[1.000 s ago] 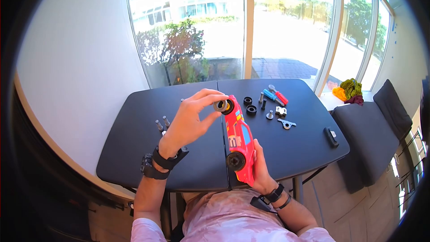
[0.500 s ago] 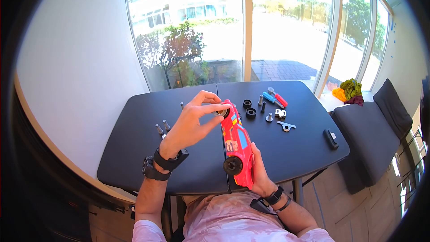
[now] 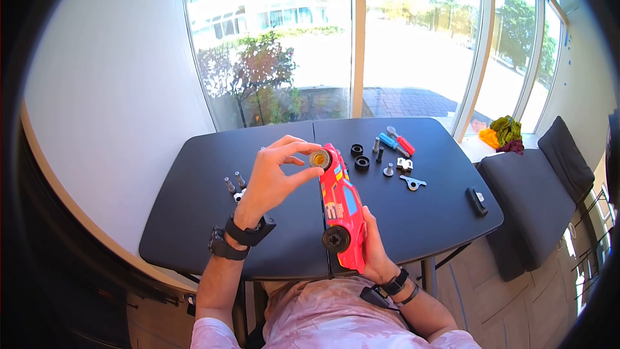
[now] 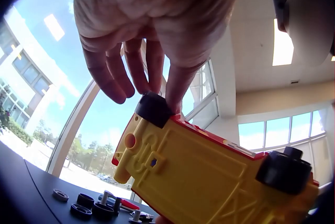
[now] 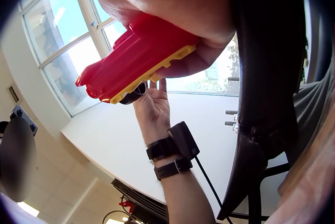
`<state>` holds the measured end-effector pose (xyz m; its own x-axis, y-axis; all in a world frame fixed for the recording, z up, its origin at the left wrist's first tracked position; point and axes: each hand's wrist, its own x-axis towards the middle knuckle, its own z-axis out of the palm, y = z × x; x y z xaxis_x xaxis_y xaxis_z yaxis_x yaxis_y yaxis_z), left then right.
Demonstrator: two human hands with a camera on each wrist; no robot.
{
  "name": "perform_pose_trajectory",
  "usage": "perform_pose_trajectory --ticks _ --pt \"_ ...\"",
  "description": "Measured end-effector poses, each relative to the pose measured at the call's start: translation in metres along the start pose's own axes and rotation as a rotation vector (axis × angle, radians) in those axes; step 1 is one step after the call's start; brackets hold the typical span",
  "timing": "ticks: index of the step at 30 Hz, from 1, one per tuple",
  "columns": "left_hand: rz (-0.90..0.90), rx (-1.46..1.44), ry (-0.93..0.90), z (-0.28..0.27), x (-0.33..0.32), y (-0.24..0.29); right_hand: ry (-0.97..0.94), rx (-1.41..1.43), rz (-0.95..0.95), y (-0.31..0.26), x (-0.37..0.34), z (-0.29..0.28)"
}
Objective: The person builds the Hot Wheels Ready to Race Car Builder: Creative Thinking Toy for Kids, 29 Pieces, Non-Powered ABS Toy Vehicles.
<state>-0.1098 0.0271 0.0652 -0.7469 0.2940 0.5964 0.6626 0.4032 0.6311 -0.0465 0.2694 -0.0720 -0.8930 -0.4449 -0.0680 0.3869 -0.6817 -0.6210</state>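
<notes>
In the head view, my right hand (image 3: 378, 245) grips the rear end of a red toy car (image 3: 342, 197), which is held above the table and turned side-on. Its yellow underside (image 4: 199, 166) fills much of the left wrist view. My left hand (image 3: 274, 171) pinches a ring-shaped wheel (image 3: 312, 160) at the car's far end between thumb and fingers. That wheel (image 4: 153, 110) looks black from the side and sits right at the car body. A black wheel (image 3: 336, 239) is on the car's near end. The right wrist view shows the car's red body (image 5: 141, 51) under my right palm.
On the black folding table (image 3: 284, 252) lie black wheels (image 3: 361, 163), screwdrivers (image 3: 403, 145), several bolts (image 3: 388, 169), a white part (image 3: 405, 163), a grey bracket (image 3: 413, 181) and a dark object (image 3: 477, 200). More grey bolts (image 3: 230, 185) stand at left. A dark chair (image 3: 529, 200) is at right.
The car has shifted slightly left and lower at its far end. The left hand has moved with it, its thumb and fingers repositioned around the wheel, which now shows its yellow centre.
</notes>
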Motion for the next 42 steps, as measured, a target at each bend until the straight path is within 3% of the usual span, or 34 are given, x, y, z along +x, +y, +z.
perform_pose_trajectory --ticks 7,19,34,37,42 --pt "-0.126 -0.264 -0.06 0.005 -0.002 -0.008 -0.002 0.002 -0.01 0.0 -0.002 0.001" --pt "-0.092 -0.284 -0.098 0.003 -0.003 -0.019 -0.019 0.002 -0.003 0.001 0.0 -0.002" --pt "-0.185 -0.384 0.094 0.017 -0.007 -0.006 -0.01 -0.014 -0.015 0.002 -0.003 0.002" --pt "-0.203 -0.378 0.125 0.022 -0.007 -0.005 -0.004 -0.016 -0.02 0.001 -0.003 0.003" --pt "-0.078 -0.047 0.189 0.03 -0.014 0.006 0.033 -0.013 -0.037 0.0 -0.002 0.005"
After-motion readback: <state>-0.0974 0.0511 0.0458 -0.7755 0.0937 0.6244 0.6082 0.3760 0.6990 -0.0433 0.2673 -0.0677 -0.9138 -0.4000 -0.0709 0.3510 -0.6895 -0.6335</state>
